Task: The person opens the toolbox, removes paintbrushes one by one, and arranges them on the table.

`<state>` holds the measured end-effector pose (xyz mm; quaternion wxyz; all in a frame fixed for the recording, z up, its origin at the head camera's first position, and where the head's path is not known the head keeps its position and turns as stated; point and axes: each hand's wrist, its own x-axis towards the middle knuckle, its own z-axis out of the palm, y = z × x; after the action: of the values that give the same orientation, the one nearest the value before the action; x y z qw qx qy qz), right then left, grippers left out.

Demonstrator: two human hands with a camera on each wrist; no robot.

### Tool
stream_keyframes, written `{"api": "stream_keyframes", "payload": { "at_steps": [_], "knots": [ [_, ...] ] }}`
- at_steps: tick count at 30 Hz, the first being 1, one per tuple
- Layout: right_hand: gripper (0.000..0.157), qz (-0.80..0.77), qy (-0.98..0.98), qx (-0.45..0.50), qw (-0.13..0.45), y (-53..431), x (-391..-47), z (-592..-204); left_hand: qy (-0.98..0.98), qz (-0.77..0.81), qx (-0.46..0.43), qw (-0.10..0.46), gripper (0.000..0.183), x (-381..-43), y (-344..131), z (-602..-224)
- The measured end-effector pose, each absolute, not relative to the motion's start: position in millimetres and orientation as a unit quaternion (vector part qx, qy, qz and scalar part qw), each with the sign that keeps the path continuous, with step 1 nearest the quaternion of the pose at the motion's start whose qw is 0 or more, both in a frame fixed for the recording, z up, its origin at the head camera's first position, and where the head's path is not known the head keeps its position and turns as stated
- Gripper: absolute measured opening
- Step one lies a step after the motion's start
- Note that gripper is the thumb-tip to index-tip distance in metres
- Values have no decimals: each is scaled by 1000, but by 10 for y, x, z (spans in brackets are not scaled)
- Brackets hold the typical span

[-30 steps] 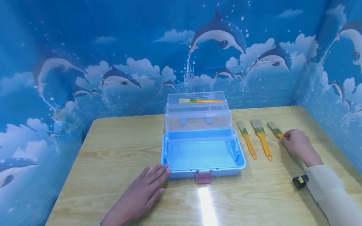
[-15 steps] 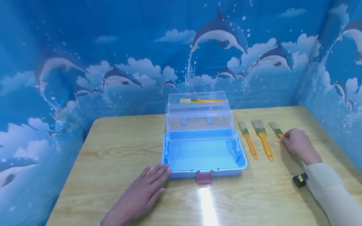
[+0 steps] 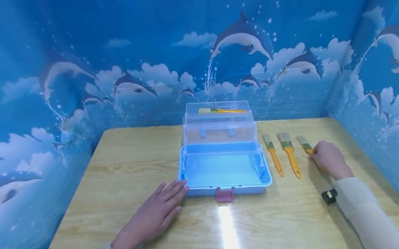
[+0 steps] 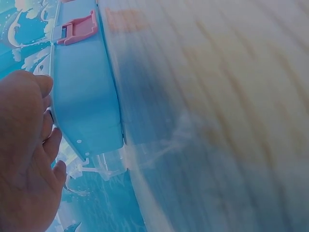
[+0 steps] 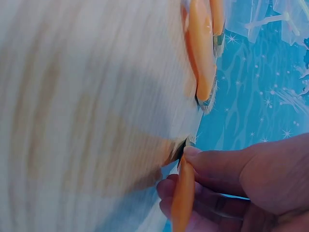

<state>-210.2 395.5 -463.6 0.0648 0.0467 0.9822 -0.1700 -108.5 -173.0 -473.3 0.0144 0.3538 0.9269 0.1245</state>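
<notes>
My right hand (image 3: 331,160) pinches the orange handle of a small paintbrush (image 3: 304,143) at the right of the table. In the right wrist view, thumb and fingers close round that handle (image 5: 183,193) near the metal band. Two more orange-handled paintbrushes lie to its left, a narrow one (image 3: 273,155) and a wide one (image 3: 289,155). A light blue plastic box (image 3: 224,170) stands lidded open at the table's middle. Straight fingers of my left hand (image 3: 152,216) touch its front left corner; in the left wrist view they lie along its rim.
Another paintbrush (image 3: 223,110) lies in the box's raised clear tray (image 3: 218,132). A pink latch (image 3: 225,195) hangs at the box's front. The wooden table (image 3: 133,155) is backed and flanked by a blue dolphin-print curtain (image 3: 157,35).
My right hand has shifted very slightly at the small paintbrush's handle, which it still pinches. The left hand stays at the box corner.
</notes>
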Motion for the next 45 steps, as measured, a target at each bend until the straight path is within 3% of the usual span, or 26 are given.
{"api": "stream_keyframes", "payload": {
  "at_steps": [11, 18, 28, 45],
  "knots": [
    [25, -166, 983, 51, 60, 3924, -2098, -4620, 922, 131, 364, -11, 56, -1099, -1745, -4745],
    [42, -183, 982, 39, 41, 3920, -2044, -4707, 920, 129, 369, -22, 56, -1073, -1747, -4747],
    [48, -152, 988, 38, 14, 3941, -2063, -4708, 921, 136, 365, -18, 55, -1081, -1746, -4739],
    [30, -165, 983, 62, 59, 3959, -2062, -4671, 918, 126, 374, -33, 59, -1091, -1750, -4758]
  ]
}}
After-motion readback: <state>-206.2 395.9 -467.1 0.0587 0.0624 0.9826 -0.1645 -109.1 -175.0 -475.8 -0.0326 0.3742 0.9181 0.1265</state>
